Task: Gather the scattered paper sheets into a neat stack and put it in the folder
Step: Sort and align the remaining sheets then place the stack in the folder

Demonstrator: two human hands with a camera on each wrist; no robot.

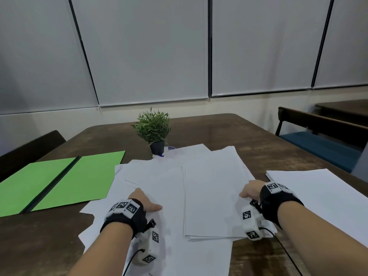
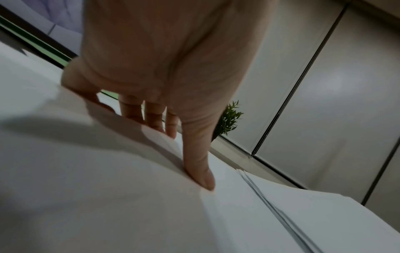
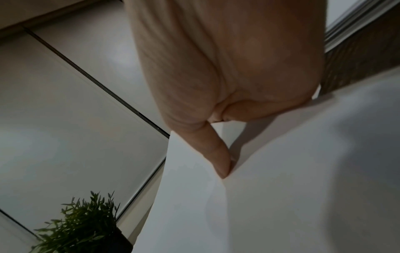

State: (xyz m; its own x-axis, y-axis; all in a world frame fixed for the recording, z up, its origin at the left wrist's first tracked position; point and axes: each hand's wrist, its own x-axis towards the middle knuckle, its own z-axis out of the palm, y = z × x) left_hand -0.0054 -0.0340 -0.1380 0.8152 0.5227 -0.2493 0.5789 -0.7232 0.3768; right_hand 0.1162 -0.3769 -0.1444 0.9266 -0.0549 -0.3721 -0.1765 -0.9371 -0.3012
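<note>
**White sheets all over the desk, both hands on them**

White paper covers most of the near middle of the wooden surface (image 1: 249,134). A loose spread of sheets (image 1: 151,180) lies left of centre, and a tidier stack (image 1: 213,192) sits on top of it to the right, its edges roughly lined up. One more separate sheet (image 1: 310,188) lies off at the right edge, apart from the rest.

Left hand (image 1: 144,201) is resting on the loose spread. From the left wrist view the fingers (image 2: 153,118) look fairly straight with their tips dipping behind a raised sheet edge, and the thumb (image 2: 199,164) is stretched out, pressing down flat on the paper. So it's opened out, not really gripping anything.

Right hand (image 1: 251,189) is at the right edge of the stack. The right wrist view shows the thumb (image 3: 218,155) pressed onto the top sheet while the fingers are tucked out of sight under the lifted edge, so it seems to be pinching that side of the stack.

Green folder (image 1: 59,182) lies open and flat at the far left, just touching the spread's left edge. A small potted plant (image 1: 154,130) stands behind the papers.
</note>
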